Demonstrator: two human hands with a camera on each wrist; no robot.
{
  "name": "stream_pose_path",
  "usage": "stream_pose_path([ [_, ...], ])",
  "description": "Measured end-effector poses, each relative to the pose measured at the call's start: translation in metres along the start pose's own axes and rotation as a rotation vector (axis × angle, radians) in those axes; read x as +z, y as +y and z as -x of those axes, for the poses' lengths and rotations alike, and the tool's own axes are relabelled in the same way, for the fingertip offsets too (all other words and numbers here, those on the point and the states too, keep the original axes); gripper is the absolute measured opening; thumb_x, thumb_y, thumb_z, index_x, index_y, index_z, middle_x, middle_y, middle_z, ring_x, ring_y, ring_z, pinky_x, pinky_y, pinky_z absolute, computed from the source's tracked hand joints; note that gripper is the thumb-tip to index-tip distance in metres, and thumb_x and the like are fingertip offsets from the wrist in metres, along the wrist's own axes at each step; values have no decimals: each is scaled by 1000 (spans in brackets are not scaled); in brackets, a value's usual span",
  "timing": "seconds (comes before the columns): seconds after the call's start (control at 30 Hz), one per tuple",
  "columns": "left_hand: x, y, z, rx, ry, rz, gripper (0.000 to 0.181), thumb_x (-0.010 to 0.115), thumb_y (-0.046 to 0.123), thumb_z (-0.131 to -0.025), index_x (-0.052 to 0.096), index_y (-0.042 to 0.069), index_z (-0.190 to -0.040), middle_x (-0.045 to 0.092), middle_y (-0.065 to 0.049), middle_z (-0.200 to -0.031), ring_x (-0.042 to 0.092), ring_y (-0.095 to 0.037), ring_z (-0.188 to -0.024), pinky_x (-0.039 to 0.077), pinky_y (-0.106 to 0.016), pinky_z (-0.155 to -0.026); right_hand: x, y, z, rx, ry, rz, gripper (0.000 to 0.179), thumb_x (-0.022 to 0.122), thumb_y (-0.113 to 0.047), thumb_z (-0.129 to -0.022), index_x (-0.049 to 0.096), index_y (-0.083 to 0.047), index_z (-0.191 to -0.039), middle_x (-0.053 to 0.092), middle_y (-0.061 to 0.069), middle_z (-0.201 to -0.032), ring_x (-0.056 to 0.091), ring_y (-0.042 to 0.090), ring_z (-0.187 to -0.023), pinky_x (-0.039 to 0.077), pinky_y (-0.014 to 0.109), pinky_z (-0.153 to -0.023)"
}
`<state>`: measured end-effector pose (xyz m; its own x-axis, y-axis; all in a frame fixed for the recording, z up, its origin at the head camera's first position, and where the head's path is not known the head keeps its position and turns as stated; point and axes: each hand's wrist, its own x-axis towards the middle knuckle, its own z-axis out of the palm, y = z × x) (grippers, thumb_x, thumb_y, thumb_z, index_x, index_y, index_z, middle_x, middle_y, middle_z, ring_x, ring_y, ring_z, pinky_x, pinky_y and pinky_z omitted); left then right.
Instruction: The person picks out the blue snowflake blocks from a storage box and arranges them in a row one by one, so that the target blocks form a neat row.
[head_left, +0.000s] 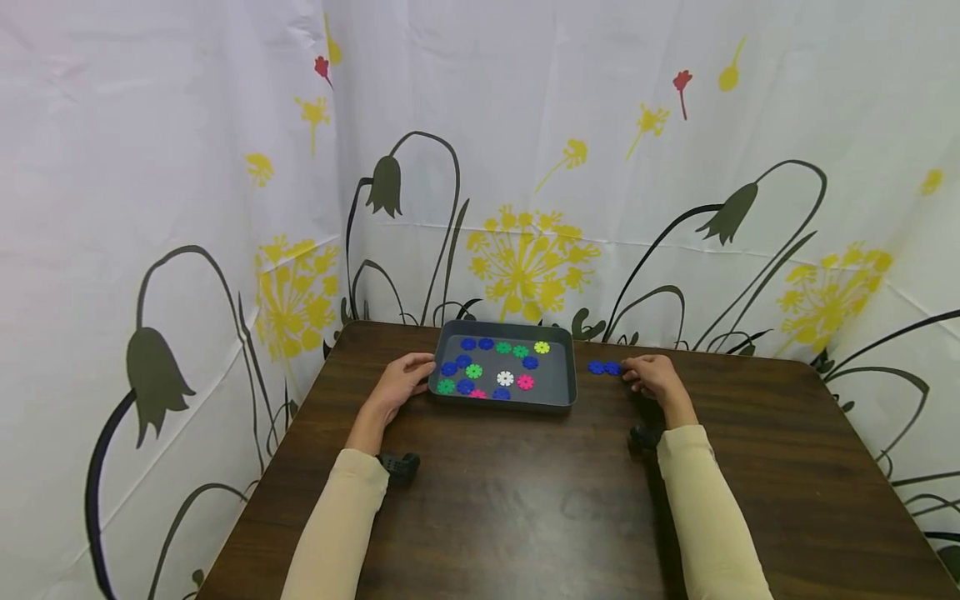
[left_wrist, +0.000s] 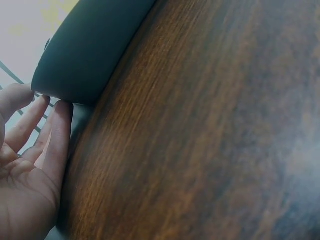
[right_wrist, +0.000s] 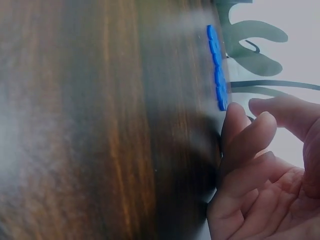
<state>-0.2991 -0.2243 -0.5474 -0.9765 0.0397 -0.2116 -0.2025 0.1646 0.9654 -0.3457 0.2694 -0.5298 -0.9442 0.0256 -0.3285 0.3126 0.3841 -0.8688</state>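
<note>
A dark grey tray (head_left: 501, 406) stands on the wooden table, holding several notched plastic discs in blue, green, pink, white and yellow. My left hand (head_left: 402, 382) is at its left side. Fairly straight fingers (left_wrist: 59, 130) and the thumb touch the tray's wall (left_wrist: 85, 60) in the left wrist view. Right of the tray, two blue notched discs (head_left: 596, 367) lie flat, edge to edge; I cannot tell if they interlock. My right hand (head_left: 652, 377) rests beside them with loosely bent fingers. In the right wrist view, a fingertip is at the near end of the blue discs (right_wrist: 218, 75), with nothing pinched.
The dark brown table (head_left: 525, 500) reaches up to a white curtain (head_left: 525, 125) printed with flowers, which hangs behind and at the sides. Black wrist cameras are strapped at the left wrist (head_left: 400, 468) and the right wrist (head_left: 642, 439).
</note>
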Motion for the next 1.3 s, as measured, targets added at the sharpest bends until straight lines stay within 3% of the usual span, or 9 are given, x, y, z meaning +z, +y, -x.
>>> stream_pose_path([
  [0.27,0,-4,2,0,-3,-13,49,61,30,-112,56,5,-153,57,-22,-155,56,-37,-144,46,-55,-122,4,-1,7,-34,-1,13,45,62,-26,-108,65,8,-138,74,-7,-82,59,3,-60,44,20,-53],
  [0.47,-1,-2,0,0,-1,-9,46,61,28,-113,56,5,-153,57,-21,-155,56,-36,-145,47,-54,-122,9,-15,5,-125,7,70,45,64,-29,-109,68,8,-134,80,11,-101,53,7,-62,46,24,-58],
  [0.57,-2,0,0,7,-4,-19,46,60,27,-113,56,5,-153,57,-21,-156,54,-36,-146,46,-54,-122,14,-24,3,-179,12,128,45,63,-31,-110,68,6,-135,78,20,-119,56,10,-76,51,30,-72],
  [0.67,-4,1,-1,9,-6,-22,46,60,27,-113,55,5,-153,56,-21,-156,53,-36,-147,46,-54,-122,20,-34,3,-211,4,135,45,62,-30,-111,68,5,-138,74,25,-132,68,25,-104,55,42,-97],
  [0.73,-4,1,-1,10,-11,-24,47,59,27,-113,55,5,-154,56,-21,-157,53,-36,-147,46,-55,-122,24,-41,4,-234,-7,122,45,61,-28,-111,66,6,-140,73,26,-134,64,36,-128,49,51,-114],
  [0.83,-5,1,0,8,-17,-25,47,59,27,-113,54,5,-155,56,-21,-156,54,-37,-146,46,-54,-122,32,-49,5,-258,-19,94,45,61,-27,-111,66,7,-140,73,26,-134,59,45,-139,42,58,-122],
  [1.1,-5,2,0,6,-16,-27,47,59,28,-113,55,6,-154,57,-21,-156,55,-36,-145,46,-54,-122,58,-72,11,-303,-21,146,38,66,-25,-107,72,4,-132,71,27,-134,60,44,-134,48,57,-114],
  [1.3,-2,1,-1,7,-19,-32,48,59,29,-113,54,6,-155,58,-21,-155,56,-36,-145,46,-54,-122,77,-79,10,-312,-58,165,34,67,-19,-106,74,6,-129,76,26,-123,64,42,-126,51,55,-110],
])
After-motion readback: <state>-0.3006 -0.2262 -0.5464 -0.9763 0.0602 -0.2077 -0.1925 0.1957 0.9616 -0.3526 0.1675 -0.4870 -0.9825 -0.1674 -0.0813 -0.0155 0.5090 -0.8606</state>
